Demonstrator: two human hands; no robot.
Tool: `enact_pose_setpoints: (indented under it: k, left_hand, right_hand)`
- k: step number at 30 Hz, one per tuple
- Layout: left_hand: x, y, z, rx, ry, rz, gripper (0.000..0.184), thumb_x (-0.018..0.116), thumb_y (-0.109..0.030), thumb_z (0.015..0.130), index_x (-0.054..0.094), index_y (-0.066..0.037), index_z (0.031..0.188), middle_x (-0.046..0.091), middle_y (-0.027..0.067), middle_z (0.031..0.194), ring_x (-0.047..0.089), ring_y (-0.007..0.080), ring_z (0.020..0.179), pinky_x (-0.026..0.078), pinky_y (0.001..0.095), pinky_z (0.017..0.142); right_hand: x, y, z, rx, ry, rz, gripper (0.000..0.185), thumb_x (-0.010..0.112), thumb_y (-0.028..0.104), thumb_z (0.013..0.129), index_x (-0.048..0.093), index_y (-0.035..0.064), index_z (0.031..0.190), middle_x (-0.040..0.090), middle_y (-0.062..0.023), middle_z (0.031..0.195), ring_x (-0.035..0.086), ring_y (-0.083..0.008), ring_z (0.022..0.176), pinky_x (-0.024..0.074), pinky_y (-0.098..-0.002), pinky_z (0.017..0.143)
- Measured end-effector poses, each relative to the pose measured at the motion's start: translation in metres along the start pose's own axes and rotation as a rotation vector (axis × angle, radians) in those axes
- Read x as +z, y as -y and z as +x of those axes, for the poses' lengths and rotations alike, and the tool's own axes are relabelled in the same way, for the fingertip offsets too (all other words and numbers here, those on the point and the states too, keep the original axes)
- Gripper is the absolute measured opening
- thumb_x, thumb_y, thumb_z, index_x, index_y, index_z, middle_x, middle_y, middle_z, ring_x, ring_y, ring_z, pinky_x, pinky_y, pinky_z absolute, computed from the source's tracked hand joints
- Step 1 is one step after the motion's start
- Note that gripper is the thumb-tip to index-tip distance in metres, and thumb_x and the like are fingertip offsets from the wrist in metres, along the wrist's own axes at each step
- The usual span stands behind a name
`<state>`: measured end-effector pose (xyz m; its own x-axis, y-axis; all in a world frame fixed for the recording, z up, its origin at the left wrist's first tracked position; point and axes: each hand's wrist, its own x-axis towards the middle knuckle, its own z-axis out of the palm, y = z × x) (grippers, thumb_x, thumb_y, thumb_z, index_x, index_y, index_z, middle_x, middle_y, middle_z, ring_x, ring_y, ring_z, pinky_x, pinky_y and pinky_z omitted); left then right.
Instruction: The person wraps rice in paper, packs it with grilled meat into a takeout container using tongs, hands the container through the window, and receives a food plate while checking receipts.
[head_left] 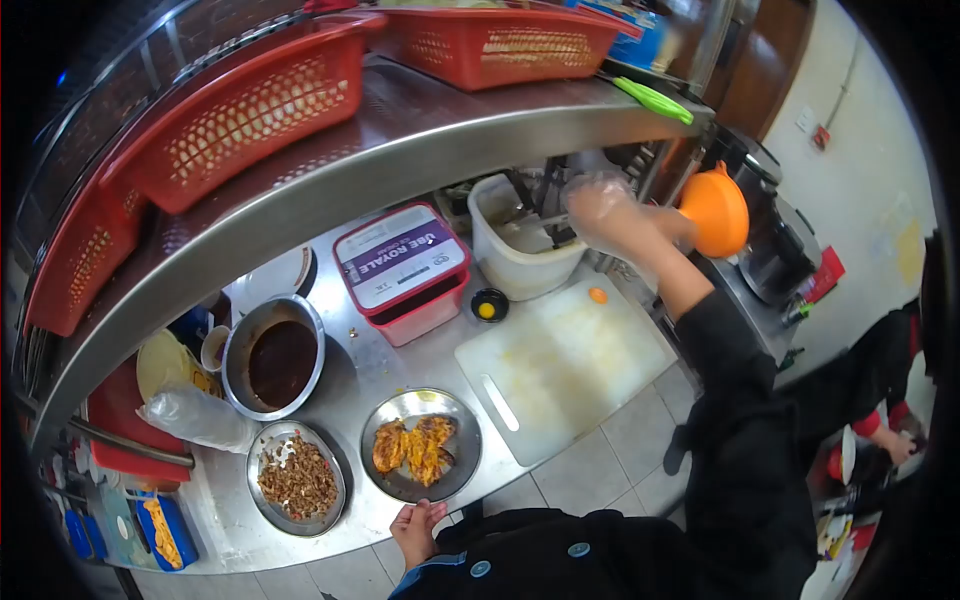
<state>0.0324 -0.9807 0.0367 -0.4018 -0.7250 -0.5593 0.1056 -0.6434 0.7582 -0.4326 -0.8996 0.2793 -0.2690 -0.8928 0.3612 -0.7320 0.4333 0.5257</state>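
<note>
My left hand [417, 530] is at the near rim of a round metal plate [468, 480], its fingers curled at the edge. Browned, orange-yellow pieces of cooked meat [412, 449] lie on that plate. In a clear plastic glove, my right hand [603, 208] reaches over a white plastic bin [525, 270] that holds utensils. Its fingers are blurred, so what they hold, if anything, does not show. A white cutting board [565, 360] with a small orange piece [598, 295] lies below the right arm. Beside the bin sits a small black bowl [489, 305] with something yellow inside.
A steel shelf [400, 145] with red baskets [260, 120] overhangs the counter. An ice cream tub [402, 265], a bowl of dark sauce [283, 360] and a plate of chopped meat [298, 478] stand left. An orange funnel [715, 210] and another person's hand [895, 445] are right.
</note>
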Motion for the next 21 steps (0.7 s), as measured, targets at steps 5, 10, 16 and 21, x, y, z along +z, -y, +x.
enact_pose_setpoints:
  k: [5,10,16,21]
  left_hand:
    - [0.033,-0.004,-0.025,0.003,0.204,0.272,0.015,0.061,-0.007,0.083,0.055,0.005,0.076,0.064,0.0185,0.071,0.067,0.0244,0.063,0.057,0.0325,0.063]
    - [0.085,0.017,-0.047,0.094,0.554,0.477,0.013,0.055,-0.005,0.087,0.060,0.006,0.092,0.067,0.0137,0.078,0.066,0.0186,0.067,0.054,0.0285,0.065]
    - [0.177,0.087,-0.105,-0.022,1.031,0.648,0.014,0.054,-0.005,0.087,0.061,0.006,0.094,0.065,0.0104,0.076,0.064,0.0158,0.064,0.053,0.0260,0.060]
    - [0.255,0.174,-0.184,-0.143,1.436,0.809,0.011,0.054,-0.005,0.086,0.061,0.004,0.084,0.064,0.0097,0.074,0.063,0.0146,0.063,0.052,0.0247,0.058]
  right_hand:
    - [0.054,0.029,-0.094,0.395,0.114,0.201,0.013,0.052,0.018,0.084,0.055,0.0058,0.080,0.058,-0.0107,0.071,0.061,-0.0306,0.066,0.0491,-0.0410,0.055]
    - [0.008,0.040,-0.228,0.578,-0.123,0.707,0.014,0.058,0.019,0.085,0.053,0.0060,0.085,0.057,-0.0095,0.076,0.057,-0.0291,0.071,0.0467,-0.0356,0.064]
    - [-0.138,0.069,-0.468,1.100,-0.431,1.652,0.025,0.063,0.027,0.086,0.054,0.0077,0.099,0.050,-0.0011,0.085,0.050,-0.0128,0.079,0.0411,-0.0281,0.070]
    - [-0.249,0.071,-0.622,1.769,-0.371,1.494,0.089,0.055,0.064,0.078,0.034,0.0024,0.138,0.052,0.0022,0.077,0.043,-0.0040,0.062,0.0364,-0.0192,0.056]
